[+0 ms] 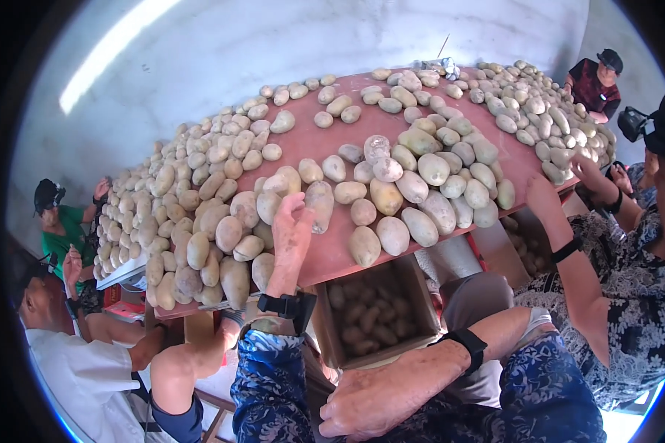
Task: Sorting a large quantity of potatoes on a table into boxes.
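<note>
My left hand [292, 230] reaches over the near edge of the reddish table. Its fingers are bent against the left side of a long, rough-skinned potato [320, 207], which they appear to grip. Loose potatoes lie close on both sides, among them a pale round potato [268, 207] left of my fingers and a small round potato [363, 212] to the right. Across my body, below the table, rests my right hand [373, 399], away from the potatoes. Its fingers curl inward, and its palm is hidden.
Below the table edge an open box [329, 332] holds several potatoes. Large heaps of potatoes [177, 184] cover the table's left, with another heap [543, 107] at the far right. Neighbouring people sit close; one person's hand [543, 196] is at the right edge.
</note>
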{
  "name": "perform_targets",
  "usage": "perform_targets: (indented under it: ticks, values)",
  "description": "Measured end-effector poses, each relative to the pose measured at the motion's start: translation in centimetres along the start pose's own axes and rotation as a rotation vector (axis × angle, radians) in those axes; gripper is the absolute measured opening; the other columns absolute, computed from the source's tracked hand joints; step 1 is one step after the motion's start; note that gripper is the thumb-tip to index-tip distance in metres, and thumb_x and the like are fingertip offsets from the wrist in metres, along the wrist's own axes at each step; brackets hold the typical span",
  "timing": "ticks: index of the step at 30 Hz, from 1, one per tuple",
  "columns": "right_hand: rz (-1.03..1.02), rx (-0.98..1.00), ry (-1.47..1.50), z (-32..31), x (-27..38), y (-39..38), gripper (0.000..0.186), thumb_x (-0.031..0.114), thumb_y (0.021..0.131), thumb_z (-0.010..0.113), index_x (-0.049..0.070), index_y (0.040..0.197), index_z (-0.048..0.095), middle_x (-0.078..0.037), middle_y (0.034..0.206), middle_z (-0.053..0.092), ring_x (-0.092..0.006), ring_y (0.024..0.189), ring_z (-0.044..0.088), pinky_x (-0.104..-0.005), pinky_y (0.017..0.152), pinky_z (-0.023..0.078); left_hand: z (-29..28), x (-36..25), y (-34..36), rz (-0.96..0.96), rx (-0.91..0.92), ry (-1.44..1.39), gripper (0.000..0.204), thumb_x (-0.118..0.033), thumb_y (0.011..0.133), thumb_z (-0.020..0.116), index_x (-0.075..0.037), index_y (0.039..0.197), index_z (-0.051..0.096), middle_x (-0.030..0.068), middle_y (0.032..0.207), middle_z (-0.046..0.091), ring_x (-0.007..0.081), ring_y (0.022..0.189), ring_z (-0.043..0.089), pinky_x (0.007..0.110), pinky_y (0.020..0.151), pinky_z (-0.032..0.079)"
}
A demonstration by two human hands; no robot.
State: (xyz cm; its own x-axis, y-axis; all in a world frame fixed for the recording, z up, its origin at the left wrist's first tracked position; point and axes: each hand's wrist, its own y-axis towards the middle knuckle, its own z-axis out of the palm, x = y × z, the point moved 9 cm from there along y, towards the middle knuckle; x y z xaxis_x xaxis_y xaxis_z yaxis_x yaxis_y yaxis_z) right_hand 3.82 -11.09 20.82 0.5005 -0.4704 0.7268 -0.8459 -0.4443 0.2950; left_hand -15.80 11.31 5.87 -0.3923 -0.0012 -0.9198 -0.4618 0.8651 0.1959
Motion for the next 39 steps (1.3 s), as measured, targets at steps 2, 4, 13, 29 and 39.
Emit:
perform_targets:
  ticks: [2,4,13,29,39]
  values:
    - [0.000,0.038,0.054,0.4,-0.7,-0.3,0.020,0.018,0.088,0.061,-0.002,0.094,0.060,-0.020,0.081,0.061,-0.0386,0.085,0.063,-0.0462,0.075,0.049,0.0,-0.3,0.0,0.023,0.007,0.060,0.042,-0.014,0.086,0.066,-0.001,0.124,0.058,0.0175,0.115,0.065,0.0273,0.106,0.063,0.038,0.091,0.051]
    - [0.005,0.028,0.114,0.7,-1.6,0.0,0.020,0.017,0.089,0.061,-0.002,0.093,0.061,-0.021,0.081,0.062,-0.0390,0.085,0.064,-0.0467,0.076,0.049,0.7,-1.0,-0.2,0.082,0.026,0.186,0.042,-0.009,0.086,0.065,0.001,0.126,0.056,0.0167,0.115,0.065,0.0245,0.103,0.064,0.036,0.090,0.051]
    - [0.173,-0.062,0.254,-1.4,-1.1,-1.1,0.023,0.019,0.089,0.064,-0.003,0.094,0.061,-0.023,0.081,0.063,-0.0397,0.084,0.064,-0.0446,0.073,0.050,2.6,-2.2,0.3,0.194,-0.006,0.378,0.040,-0.015,0.085,0.067,-0.001,0.122,0.059,0.0210,0.123,0.060,0.0364,0.115,0.057,0.042,0.100,0.045]
    - [0.554,-0.625,0.411,1.7,-2.9,-9.9,0.017,0.014,0.097,0.059,0.003,0.111,0.060,-0.012,0.098,0.067,-0.0279,0.091,0.067,-0.0355,0.077,0.052,3.7,-3.6,-0.6,0.237,-0.004,0.524,0.051,-0.014,0.083,0.069,-0.004,0.129,0.051,0.0203,0.124,0.056,0.0396,0.113,0.056,0.047,0.094,0.047]
    - [0.269,-0.312,0.285,2.3,-6.1,-2.4,0.015,0.017,0.091,0.059,0.003,0.096,0.061,-0.013,0.089,0.066,-0.0356,0.084,0.065,-0.0444,0.074,0.052,4.9,-2.5,-0.7,0.327,0.066,0.871,0.059,-0.015,0.076,0.075,-0.001,0.126,0.049,0.0196,0.117,0.056,0.0383,0.107,0.054,0.047,0.094,0.046]
